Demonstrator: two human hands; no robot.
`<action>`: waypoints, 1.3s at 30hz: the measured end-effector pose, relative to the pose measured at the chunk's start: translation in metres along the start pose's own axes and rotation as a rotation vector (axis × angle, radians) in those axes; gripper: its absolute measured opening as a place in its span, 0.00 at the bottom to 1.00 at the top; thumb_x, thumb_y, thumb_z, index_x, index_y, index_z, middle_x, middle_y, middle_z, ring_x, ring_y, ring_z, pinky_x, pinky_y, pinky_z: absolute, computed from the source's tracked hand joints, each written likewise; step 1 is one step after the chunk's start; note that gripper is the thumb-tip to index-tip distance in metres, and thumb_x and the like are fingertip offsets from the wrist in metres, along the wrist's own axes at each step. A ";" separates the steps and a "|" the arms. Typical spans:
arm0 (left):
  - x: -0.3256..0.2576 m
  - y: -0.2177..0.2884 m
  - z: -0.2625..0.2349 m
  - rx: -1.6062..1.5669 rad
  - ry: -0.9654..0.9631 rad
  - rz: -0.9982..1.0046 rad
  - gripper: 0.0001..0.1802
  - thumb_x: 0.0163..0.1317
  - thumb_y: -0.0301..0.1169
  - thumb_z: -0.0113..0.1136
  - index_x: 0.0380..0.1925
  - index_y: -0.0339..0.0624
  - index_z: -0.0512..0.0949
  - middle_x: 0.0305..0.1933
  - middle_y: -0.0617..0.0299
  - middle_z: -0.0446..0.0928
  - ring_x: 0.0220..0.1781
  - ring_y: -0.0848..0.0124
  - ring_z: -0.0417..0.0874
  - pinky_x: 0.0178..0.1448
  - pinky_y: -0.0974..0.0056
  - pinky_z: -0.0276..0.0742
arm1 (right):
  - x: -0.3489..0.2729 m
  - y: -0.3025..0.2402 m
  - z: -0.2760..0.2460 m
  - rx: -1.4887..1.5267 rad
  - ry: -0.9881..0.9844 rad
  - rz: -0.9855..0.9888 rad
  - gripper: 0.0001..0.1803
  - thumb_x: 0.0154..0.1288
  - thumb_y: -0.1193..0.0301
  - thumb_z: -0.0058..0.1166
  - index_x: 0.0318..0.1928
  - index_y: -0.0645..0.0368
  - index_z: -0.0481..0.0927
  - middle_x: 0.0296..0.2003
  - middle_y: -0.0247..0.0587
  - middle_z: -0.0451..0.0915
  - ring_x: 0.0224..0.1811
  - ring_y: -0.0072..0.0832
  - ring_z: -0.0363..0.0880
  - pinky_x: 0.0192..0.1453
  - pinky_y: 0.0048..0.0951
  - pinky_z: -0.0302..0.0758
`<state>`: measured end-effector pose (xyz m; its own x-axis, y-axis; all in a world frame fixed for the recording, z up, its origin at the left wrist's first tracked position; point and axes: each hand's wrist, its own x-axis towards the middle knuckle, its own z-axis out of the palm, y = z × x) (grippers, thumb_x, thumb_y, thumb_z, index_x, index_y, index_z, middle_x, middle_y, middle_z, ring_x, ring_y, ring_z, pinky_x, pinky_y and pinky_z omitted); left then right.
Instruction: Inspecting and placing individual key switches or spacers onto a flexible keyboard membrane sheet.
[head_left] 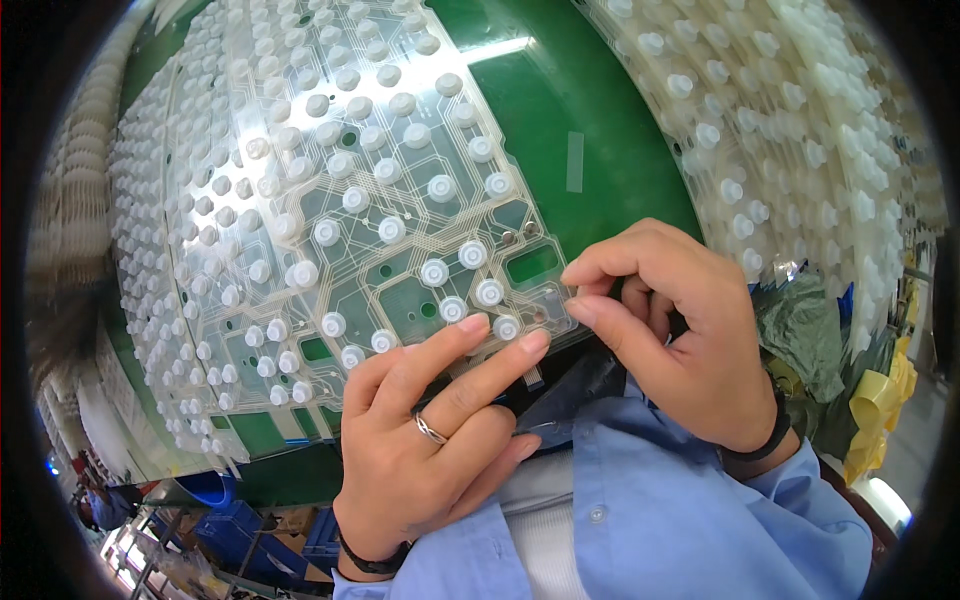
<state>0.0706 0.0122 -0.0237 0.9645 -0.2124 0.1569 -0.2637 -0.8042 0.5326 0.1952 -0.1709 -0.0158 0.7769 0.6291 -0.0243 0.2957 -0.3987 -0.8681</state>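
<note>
A clear keyboard membrane sheet (410, 250) with pale printed traces and rows of white rubber domes lies on the green table. My left hand (430, 430), a ring on one finger, rests over its near edge. Two of its fingers stretch out and press on the film beside the nearest domes; the others bend loosely. At the sheet's near right corner is my right hand (670, 330), its thumb and index fingertips drawn close together at the film's edge. Whatever lies between those tips is too small or too clear to make out.
More domed sheets (760, 130) are heaped at the right, and another tall stack (85, 180) stands at the far left. A strip of clear tape (575, 162) sticks to the green table surface (620, 110). Yellow material (880, 410) hangs at the right; blue bins (235, 535) stand below left.
</note>
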 end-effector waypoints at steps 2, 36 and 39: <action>-0.001 0.000 0.000 -0.001 0.004 0.000 0.15 0.54 0.43 0.66 0.21 0.48 0.73 0.57 0.63 0.82 0.61 0.56 0.76 0.55 0.57 0.65 | -0.001 -0.001 0.000 -0.006 -0.006 -0.012 0.06 0.58 0.84 0.60 0.36 0.63 0.81 0.31 0.32 0.77 0.20 0.12 0.64 0.23 0.17 0.58; -0.281 -0.140 -0.197 0.735 1.286 -1.143 0.11 0.69 0.35 0.58 0.40 0.38 0.80 0.38 0.57 0.82 0.39 0.68 0.83 0.46 0.64 0.76 | -0.036 0.039 0.017 0.646 0.234 0.138 0.21 0.78 0.58 0.44 0.55 0.66 0.72 0.45 0.47 0.81 0.38 0.28 0.82 0.33 0.24 0.78; -0.341 -0.201 -0.223 1.133 0.937 -1.143 0.13 0.64 0.36 0.62 0.43 0.40 0.80 0.44 0.52 0.82 0.48 0.53 0.81 0.52 0.55 0.75 | -0.024 0.027 0.019 0.572 0.082 0.213 0.29 0.75 0.69 0.46 0.71 0.64 0.57 0.58 0.46 0.73 0.51 0.30 0.80 0.46 0.35 0.84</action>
<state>-0.2078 0.3703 0.0014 0.2212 0.6500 0.7270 0.9394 -0.3422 0.0201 0.1738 -0.1840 -0.0478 0.8329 0.5130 -0.2077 -0.1977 -0.0747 -0.9774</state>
